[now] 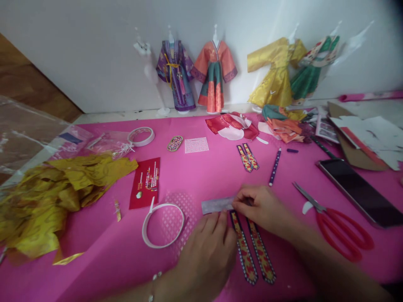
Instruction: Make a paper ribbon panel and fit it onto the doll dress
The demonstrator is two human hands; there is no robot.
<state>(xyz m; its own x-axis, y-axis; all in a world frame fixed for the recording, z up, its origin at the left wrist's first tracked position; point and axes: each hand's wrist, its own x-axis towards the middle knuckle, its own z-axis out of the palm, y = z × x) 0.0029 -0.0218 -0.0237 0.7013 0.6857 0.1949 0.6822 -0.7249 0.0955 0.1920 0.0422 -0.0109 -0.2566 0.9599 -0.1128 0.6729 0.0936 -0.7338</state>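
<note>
A narrow grey fabric strip (211, 206) lies crosswise in front of me, and its right end disappears under my fingers. My right hand (262, 207) pinches that end between thumb and fingers. From the near side, my left hand (208, 247) has its bent fingertips closed at the strip's lower edge; its thumb is hidden. Two long patterned bands with pointed ends, a left band (244, 256) and a right band (262, 256), run toward me from beneath the grey strip and my right hand. They are gold and red with dark, dotted borders.
Red-handled scissors (333, 226) and a phone (362, 191) lie right. Beyond my hands are a purple pen (275, 167), two shorter bands (247, 157) and a gem sheet (197, 145). Left are a tape loop (145, 230), a red card (145, 182) and yellow fabric (72, 184). Dressed doll forms (215, 75) stand behind.
</note>
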